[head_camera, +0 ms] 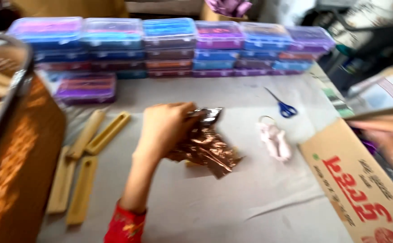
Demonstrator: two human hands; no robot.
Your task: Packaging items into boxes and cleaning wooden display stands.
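The left hand (pixel 164 130) is reaching out over the tabletop (pixel 232 202) and its fingers are closing on a crumpled sheet of shiny copper-coloured foil (pixel 205 146), pinching it at its upper edge while the rest of the sheet is lying on the cloth near the middle of the tabletop. The right hand (pixel 381 128) is showing only as a blur at the right edge, above an open cardboard box (pixel 354 180), and I cannot tell whether its fingers are apart or together or whether they are holding anything. Judging by how things are lying, the work seems to be in an early or middle stretch: the foil is still wrinkled and not wrapped around or pressed into anything, and the four long yellow mould-like bars (pixel 86 153) to the left are sitting empty. Behind, clear plastic cases (pixel 169 45) with coloured contents are standing in about six stacks along the far edge, with one more purple case (pixel 86 87) lying apart in front of them. One pair of blue-handled scissors (pixel 283 105) and one small pale pink bundle (pixel 275 139) are resting to the right of the foil, untouched.
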